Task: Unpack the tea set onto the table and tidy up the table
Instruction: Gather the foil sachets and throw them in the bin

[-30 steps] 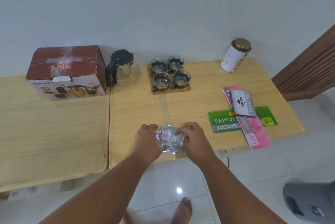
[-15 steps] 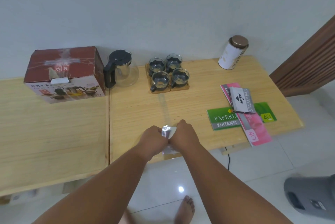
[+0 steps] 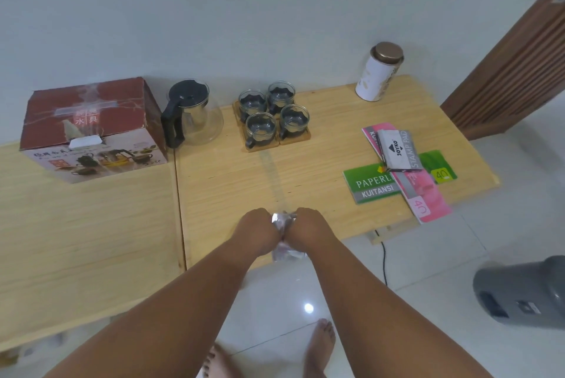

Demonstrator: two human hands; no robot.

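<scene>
At the bottom of the frame, bare feet stand on the white tiled floor [image 3: 397,301] and two forearms run up to the near edge of the worktop [image 3: 244,182]. Just below centre, the left hand [image 3: 260,229] and the right hand [image 3: 308,231] are pressed knuckle to knuckle. Each grip is clenched on the same crumpled clear plastic wrap [image 3: 282,220], which shows as a shiny scrap between the fists and again as a tail hanging below them at the worktop's edge.

This reads as the tidying half of the job: the packing wrap is being balled up. The unpacking looks done. Further back, above centre, the glass teapot [image 3: 195,116] with its black lid and handle stands just beside four glass cups [image 3: 273,113] on wooden coasters, and the red tea set box [image 3: 88,130] sits closed at upper left, touching nothing but the worktop.

The next move probably calls for squeezing the wrap into one tight ball, tail included, so that a single hand can carry it away. A grey bin [image 3: 522,295] stands on the floor at lower right, a likely place for it.

To the right of centre, a green receipt book [image 3: 370,183], a pink booklet [image 3: 428,194] and a grey stamp pad box [image 3: 396,150] lie crossed in a loose pile, which likely wants squaring up. A white canister [image 3: 379,73] stands at the far upper right, well apart from the rest.
</scene>
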